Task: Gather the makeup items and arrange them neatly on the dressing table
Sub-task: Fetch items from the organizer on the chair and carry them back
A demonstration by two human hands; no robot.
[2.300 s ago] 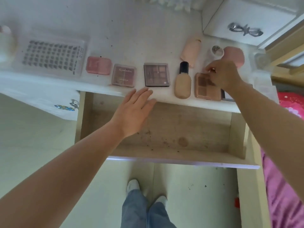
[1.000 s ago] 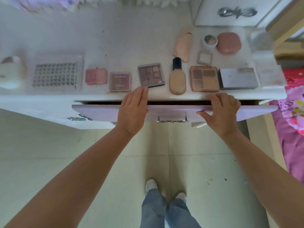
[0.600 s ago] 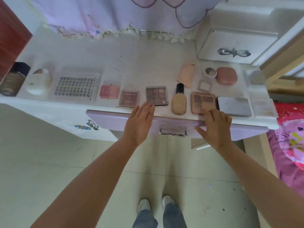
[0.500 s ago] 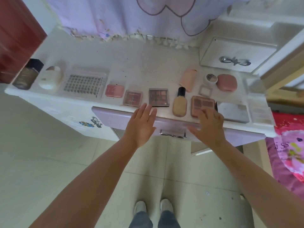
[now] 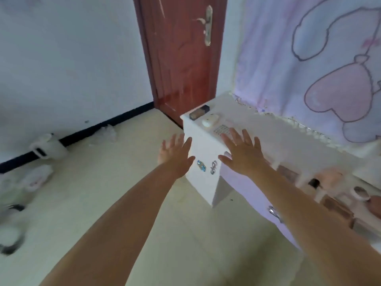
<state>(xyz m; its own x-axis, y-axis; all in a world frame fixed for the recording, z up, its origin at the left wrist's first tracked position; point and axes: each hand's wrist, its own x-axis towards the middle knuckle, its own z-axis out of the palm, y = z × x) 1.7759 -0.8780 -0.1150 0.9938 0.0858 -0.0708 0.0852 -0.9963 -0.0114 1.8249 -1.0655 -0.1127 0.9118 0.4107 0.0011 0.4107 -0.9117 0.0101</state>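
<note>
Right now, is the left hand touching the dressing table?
Cannot tell. In the head view the open left hand overlaps the dressing table at its corner edge, but motion blur hides any contact or gap.

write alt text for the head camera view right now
Two bare, open hands, left hand and right hand, reach forward empty over the end of a white dressing table. Blurred makeup items lie along its top; a red-brown door stands behind.
</note>
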